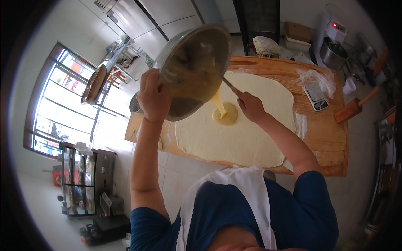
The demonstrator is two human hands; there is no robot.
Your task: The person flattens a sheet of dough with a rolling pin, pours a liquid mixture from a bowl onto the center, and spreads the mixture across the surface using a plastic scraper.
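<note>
My left hand (154, 95) grips the rim of a large metal mixing bowl (191, 72), tilted steeply over the table. From its lower lip a thick yellow liquid (221, 103) streams down and pools on a wide rolled-out sheet of dough (251, 141). My right hand (251, 105) is closed around the handle of a utensil (227, 82); its far end is hidden by the bowl. The dough covers much of a wooden table (320, 141).
On the table's right side are a digital scale (315, 96), a crumpled plastic bag (317, 78) and a wooden rolling pin (356, 108) near the edge. A dough mixer (333, 51) stands beyond the far right corner. A glass display cabinet (80, 182) is at left.
</note>
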